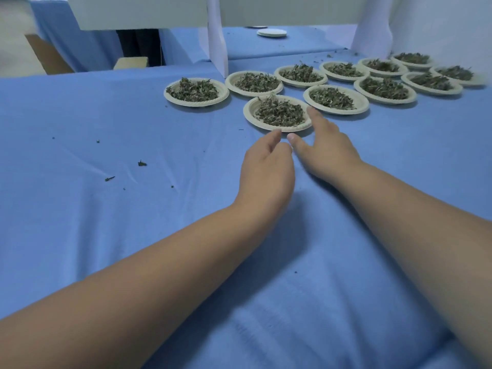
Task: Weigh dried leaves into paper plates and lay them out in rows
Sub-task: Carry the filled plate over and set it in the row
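Several paper plates heaped with dried green leaves lie in two rows across the far right of the blue cloth. The nearest plate (251,113) ends the front row. My left hand (266,166) reaches toward its near rim, fingers relaxed, fingertip at the rim edge. My right hand (323,145) lies beside the plate's right side, fingers straight, one fingertip touching the rim, thumb pointing left. Neither hand holds anything. The far row starts with a plate (170,94) at the left.
A blue cloth (106,235) covers the table, with loose leaf bits (142,163) scattered at the left. A white post (217,35) stands behind the rows. A stack of empty plates (271,32) sits on the far table. A brown cardboard box (45,54) stands far left.
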